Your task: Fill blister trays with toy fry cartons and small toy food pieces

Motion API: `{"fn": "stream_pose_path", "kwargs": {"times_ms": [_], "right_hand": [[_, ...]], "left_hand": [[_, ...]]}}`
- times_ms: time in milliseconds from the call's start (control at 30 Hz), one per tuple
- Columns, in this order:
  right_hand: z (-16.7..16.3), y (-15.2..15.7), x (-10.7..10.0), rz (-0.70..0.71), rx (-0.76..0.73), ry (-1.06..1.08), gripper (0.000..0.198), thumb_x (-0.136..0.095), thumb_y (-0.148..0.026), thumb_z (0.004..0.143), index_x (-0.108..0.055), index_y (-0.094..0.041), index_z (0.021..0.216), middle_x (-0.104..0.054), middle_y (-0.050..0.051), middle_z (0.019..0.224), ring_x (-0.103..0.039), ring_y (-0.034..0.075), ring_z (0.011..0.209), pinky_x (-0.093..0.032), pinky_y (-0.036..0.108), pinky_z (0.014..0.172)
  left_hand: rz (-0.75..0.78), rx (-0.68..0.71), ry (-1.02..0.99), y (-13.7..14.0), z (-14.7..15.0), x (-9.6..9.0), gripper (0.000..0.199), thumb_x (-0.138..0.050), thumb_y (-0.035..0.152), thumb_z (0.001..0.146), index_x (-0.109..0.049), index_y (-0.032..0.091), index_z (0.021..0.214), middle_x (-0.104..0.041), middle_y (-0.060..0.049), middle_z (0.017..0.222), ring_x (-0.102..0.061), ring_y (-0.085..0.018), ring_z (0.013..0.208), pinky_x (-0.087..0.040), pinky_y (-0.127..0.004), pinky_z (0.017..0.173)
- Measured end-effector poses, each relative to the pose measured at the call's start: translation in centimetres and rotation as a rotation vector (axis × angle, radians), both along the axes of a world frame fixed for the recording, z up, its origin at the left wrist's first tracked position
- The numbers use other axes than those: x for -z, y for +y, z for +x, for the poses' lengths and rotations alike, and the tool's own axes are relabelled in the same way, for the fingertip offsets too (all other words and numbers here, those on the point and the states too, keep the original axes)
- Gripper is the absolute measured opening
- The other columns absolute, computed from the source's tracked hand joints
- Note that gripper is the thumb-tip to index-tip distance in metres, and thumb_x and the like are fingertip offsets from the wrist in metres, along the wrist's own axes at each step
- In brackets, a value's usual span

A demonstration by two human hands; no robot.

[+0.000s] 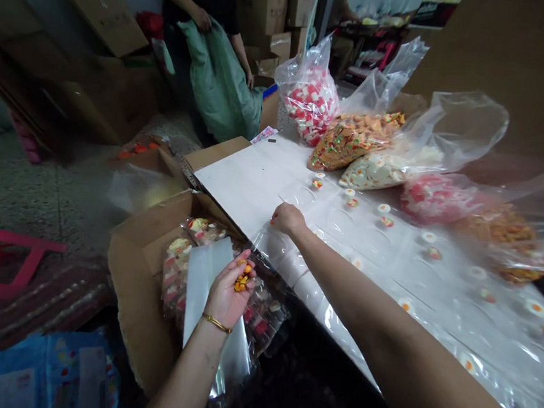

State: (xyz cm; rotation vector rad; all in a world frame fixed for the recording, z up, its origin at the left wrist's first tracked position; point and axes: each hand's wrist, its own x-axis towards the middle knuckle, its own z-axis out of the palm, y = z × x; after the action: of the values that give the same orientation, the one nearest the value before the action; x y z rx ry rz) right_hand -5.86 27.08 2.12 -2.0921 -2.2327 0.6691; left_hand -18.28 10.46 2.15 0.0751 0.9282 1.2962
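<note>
My left hand, with a gold bangle at its wrist, is cupped palm up around a small heap of orange-yellow pieces. It hovers over an open cardboard box holding filled clear packets and a stack of clear plastic bags. My right hand is closed in a pinch above the white tabletop, near its left edge. What its fingertips hold is too small to make out. Clear plastic bags lie under and beside it. Rows of small fried-egg-like pieces and multicoloured round pieces rest on the plastic.
Large clear bags of red-and-white pieces, orange-brown pieces and white pieces line the table's far side. Another person holds a green sack. A pink stool stands at left; cardboard boxes are behind.
</note>
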Motion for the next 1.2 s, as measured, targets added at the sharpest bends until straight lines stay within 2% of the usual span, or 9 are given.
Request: {"fn": "stream_pose_path", "kwargs": {"times_ms": [133, 400, 567, 667, 800, 900, 1000, 1067, 1200], "right_hand": [[-0.6, 0.0, 0.1, 0.013, 0.004, -0.063, 0.034, -0.058, -0.014, 0.068, -0.061, -0.011, 0.102, -0.063, 0.017, 0.1, -0.06, 0.025, 0.093, -0.047, 0.031, 0.072], [0.0, -2.8, -1.1, 0.12, -0.083, 0.028, 0.027, -0.046, -0.012, 0.078, -0.063, -0.013, 0.099, -0.063, 0.013, 0.099, -0.059, 0.02, 0.092, -0.045, 0.029, 0.077], [2.3, -6.2, -1.9, 0.177, -0.531, 0.643, 0.028, -0.05, -0.009, 0.073, -0.065, -0.019, 0.094, -0.064, 0.001, 0.09, -0.057, 0.01, 0.08, -0.043, 0.019, 0.075], [3.8, -7.2, -1.7, 0.095, -0.476, 0.918, 0.021, -0.05, -0.01, 0.073, -0.067, -0.016, 0.085, -0.062, 0.003, 0.08, -0.057, 0.012, 0.076, -0.045, 0.022, 0.07], [5.4, -6.9, -0.9, 0.103, -0.369, 0.957, 0.013, -0.057, -0.024, 0.074, -0.066, -0.017, 0.08, -0.06, 0.003, 0.078, -0.056, 0.013, 0.07, -0.045, 0.024, 0.065], [7.5, -4.4, -0.2, 0.203, -0.255, 0.899, 0.015, -0.058, -0.026, 0.073, -0.066, -0.017, 0.082, -0.061, 0.003, 0.076, -0.056, 0.013, 0.07, -0.044, 0.025, 0.067], [10.1, 0.7, 0.6, 0.312, 0.113, 0.773, 0.017, -0.059, -0.026, 0.07, -0.064, -0.015, 0.082, -0.061, 0.001, 0.068, -0.055, 0.012, 0.062, -0.043, 0.024, 0.061], [11.4, 4.7, 0.9, 0.391, 0.27, 0.611, 0.016, -0.059, -0.025, 0.07, -0.064, -0.014, 0.08, -0.062, 0.001, 0.068, -0.055, 0.012, 0.061, -0.041, 0.023, 0.059], [11.2, 10.9, 1.5, 0.418, 0.258, 0.155, 0.017, -0.056, -0.026, 0.074, -0.065, -0.017, 0.086, -0.066, 0.004, 0.082, -0.058, 0.014, 0.074, -0.038, 0.022, 0.062]], "left_hand": [[0.039, 0.021, 0.02, 0.3, 0.1, 0.2, 0.026, -0.06, 0.007, 0.065, -0.055, 0.015, 0.089, -0.059, -0.003, 0.074, -0.054, -0.007, 0.058, -0.035, -0.013, 0.044], [0.034, 0.064, 0.143, 2.1, 1.2, 0.6, 0.027, -0.071, 0.023, 0.063, -0.052, 0.015, 0.08, -0.059, -0.002, 0.068, -0.05, -0.004, 0.051, -0.032, -0.011, 0.039], [0.025, 0.088, 0.195, 3.8, 2.5, 0.6, 0.036, -0.076, 0.034, 0.056, -0.05, 0.014, 0.073, -0.051, 0.003, 0.056, -0.043, -0.002, 0.043, -0.026, -0.01, 0.035], [0.017, 0.121, 0.189, 4.6, 4.0, 0.7, 0.04, -0.077, 0.037, 0.053, -0.051, 0.014, 0.072, -0.049, 0.004, 0.053, -0.04, -0.001, 0.04, -0.023, -0.01, 0.033], [0.014, 0.15, 0.197, 5.3, 5.4, 1.1, 0.041, -0.076, 0.041, 0.052, -0.052, 0.013, 0.071, -0.05, 0.004, 0.053, -0.038, -0.001, 0.039, -0.022, -0.011, 0.034], [0.028, 0.133, 0.297, 5.4, 4.7, 0.8, 0.042, -0.075, 0.041, 0.054, -0.056, 0.012, 0.076, -0.051, 0.003, 0.053, -0.038, -0.001, 0.039, -0.022, -0.011, 0.034], [0.048, 0.026, 0.424, 5.2, 2.7, 0.3, 0.04, -0.074, 0.04, 0.055, -0.058, 0.013, 0.08, -0.051, 0.004, 0.055, -0.039, -0.001, 0.041, -0.023, -0.01, 0.035], [0.051, -0.011, 0.454, 5.1, 1.3, 0.0, 0.038, -0.074, 0.04, 0.056, -0.058, 0.014, 0.079, -0.051, 0.004, 0.056, -0.04, -0.001, 0.042, -0.025, -0.01, 0.035], [-0.007, -0.029, 0.42, 4.6, -0.3, 0.0, 0.038, -0.075, 0.039, 0.055, -0.057, 0.015, 0.079, -0.052, 0.003, 0.06, -0.039, -0.001, 0.044, -0.026, -0.011, 0.035]]}}
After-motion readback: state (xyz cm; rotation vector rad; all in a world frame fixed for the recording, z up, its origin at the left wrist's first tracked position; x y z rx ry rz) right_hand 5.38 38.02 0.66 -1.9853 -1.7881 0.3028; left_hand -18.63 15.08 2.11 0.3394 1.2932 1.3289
